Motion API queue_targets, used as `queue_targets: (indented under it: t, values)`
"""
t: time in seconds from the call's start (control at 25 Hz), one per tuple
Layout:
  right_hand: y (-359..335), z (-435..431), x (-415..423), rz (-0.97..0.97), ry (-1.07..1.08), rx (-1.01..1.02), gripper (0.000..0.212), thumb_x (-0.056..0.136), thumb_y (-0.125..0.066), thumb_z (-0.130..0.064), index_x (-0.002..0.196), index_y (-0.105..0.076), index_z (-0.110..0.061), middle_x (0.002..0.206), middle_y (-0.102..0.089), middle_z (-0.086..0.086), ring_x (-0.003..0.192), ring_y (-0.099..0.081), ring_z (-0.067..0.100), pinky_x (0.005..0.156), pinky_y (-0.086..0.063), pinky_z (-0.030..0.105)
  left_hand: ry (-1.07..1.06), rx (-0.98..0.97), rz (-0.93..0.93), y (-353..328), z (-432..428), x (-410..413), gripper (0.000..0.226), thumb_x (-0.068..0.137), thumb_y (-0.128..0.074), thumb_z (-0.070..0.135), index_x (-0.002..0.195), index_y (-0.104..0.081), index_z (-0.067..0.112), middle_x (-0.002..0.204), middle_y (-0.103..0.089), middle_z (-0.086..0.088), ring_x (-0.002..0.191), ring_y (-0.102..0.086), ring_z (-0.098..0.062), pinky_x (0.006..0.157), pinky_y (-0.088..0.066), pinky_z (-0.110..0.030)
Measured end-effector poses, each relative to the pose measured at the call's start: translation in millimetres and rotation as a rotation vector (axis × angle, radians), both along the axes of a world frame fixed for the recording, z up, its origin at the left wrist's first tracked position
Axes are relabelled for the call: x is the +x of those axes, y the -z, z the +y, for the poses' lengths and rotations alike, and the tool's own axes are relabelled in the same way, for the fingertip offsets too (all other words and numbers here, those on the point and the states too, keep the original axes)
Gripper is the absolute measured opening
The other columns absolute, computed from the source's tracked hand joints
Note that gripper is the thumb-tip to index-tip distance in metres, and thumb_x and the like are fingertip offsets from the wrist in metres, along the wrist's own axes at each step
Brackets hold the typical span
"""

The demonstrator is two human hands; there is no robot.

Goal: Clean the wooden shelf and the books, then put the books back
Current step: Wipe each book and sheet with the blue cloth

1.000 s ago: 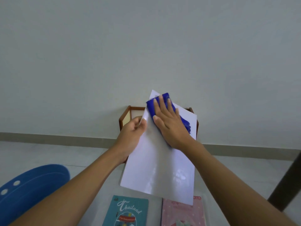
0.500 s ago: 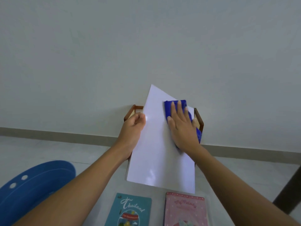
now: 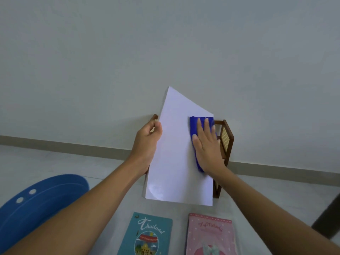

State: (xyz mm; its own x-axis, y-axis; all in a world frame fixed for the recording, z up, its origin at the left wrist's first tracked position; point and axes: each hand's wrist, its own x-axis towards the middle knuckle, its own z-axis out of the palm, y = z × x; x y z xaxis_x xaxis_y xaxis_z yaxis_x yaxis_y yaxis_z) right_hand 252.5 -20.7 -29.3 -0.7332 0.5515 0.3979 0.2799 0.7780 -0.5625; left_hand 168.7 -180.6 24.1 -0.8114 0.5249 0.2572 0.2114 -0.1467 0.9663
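A large book with a plain white cover [image 3: 174,153] is held up in front of me. My left hand [image 3: 147,142] grips its left edge, thumb on the front. My right hand [image 3: 207,148] lies flat with straight fingers on a blue cloth [image 3: 196,129], pressing it against the cover near the right edge. Behind the white book stands the small wooden shelf [image 3: 227,142] against the wall, mostly hidden. On the floor below lie a teal "Thailand" book [image 3: 147,234] and a pink "My Melody" book [image 3: 210,236].
A blue plastic stool seat [image 3: 40,197] is at the lower left. A dark furniture leg [image 3: 327,216] slants in at the lower right edge. A pale wall with a grey skirting strip [image 3: 73,146] runs behind the shelf, above the light tiled floor.
The white book has been raised and tilted more upright. My right hand has slid the blue cloth from the top left of the cover across to its right edge.
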Motion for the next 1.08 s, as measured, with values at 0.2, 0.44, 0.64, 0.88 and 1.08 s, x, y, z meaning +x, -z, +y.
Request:
queue_targets:
  t: [0.2, 0.44, 0.64, 0.88, 1.08]
  values:
    - [14.0, -80.6, 11.1, -0.014, -0.344, -0.013, 0.051, 0.099, -0.014, -0.046, 0.143, 0.012, -0.045, 0.153, 0.022, -0.023, 0.142, 0.024, 0.001, 0.118, 0.01, 0.039, -0.173, 0.169, -0.125, 7.4, 1.2, -13.8, 0.024, 0.098, -0.05, 0.023, 0.076, -0.055, 0.016, 0.089, -0.06, -0.009, 0.082, -0.052, -0.019, 0.078, -0.044, -0.035]
    - [29.8, -76.5, 28.1, -0.05, -0.515, 0.094, 0.05, 0.102, -0.021, -0.041, 0.144, 0.006, -0.047, 0.155, 0.015, -0.026, 0.143, 0.018, -0.003, 0.118, 0.011, 0.034, -0.291, 0.189, -0.109, 11.0, -3.8, -19.4, 0.028, 0.098, -0.049, 0.021, 0.07, -0.05, 0.018, 0.079, -0.054, -0.002, 0.074, -0.046, -0.014, 0.074, -0.039, -0.032]
    - [28.3, -66.1, 20.9, -0.035, -0.321, -0.089, 0.052, 0.096, -0.013, -0.047, 0.139, 0.017, -0.048, 0.152, 0.026, -0.025, 0.141, 0.025, 0.0, 0.12, 0.005, 0.047, -0.287, 0.163, -0.053, 8.7, 3.9, -14.8, 0.031, 0.098, -0.048, 0.026, 0.068, -0.049, 0.02, 0.074, -0.055, 0.003, 0.072, -0.048, -0.013, 0.071, -0.042, -0.03]
    - [35.7, -90.5, 37.8, -0.057, -0.577, 0.105, 0.052, 0.103, -0.023, -0.037, 0.145, 0.006, -0.042, 0.157, 0.014, -0.02, 0.144, 0.019, 0.002, 0.117, 0.014, 0.034, -0.372, 0.127, -0.024, 16.5, 1.5, -19.5, 0.03, 0.098, -0.047, 0.023, 0.068, -0.047, 0.018, 0.066, -0.047, 0.005, 0.065, -0.041, -0.011, 0.072, -0.037, -0.029]
    - [47.5, -46.0, 25.6, -0.056, -0.387, 0.048, 0.051, 0.099, -0.011, -0.048, 0.141, 0.016, -0.047, 0.155, 0.021, -0.022, 0.142, 0.021, -0.002, 0.12, 0.005, 0.048, -0.233, 0.152, -0.083, 8.7, -3.2, -16.7, 0.029, 0.099, -0.048, 0.026, 0.071, -0.05, 0.018, 0.077, -0.056, -0.002, 0.074, -0.051, -0.018, 0.071, -0.043, -0.033]
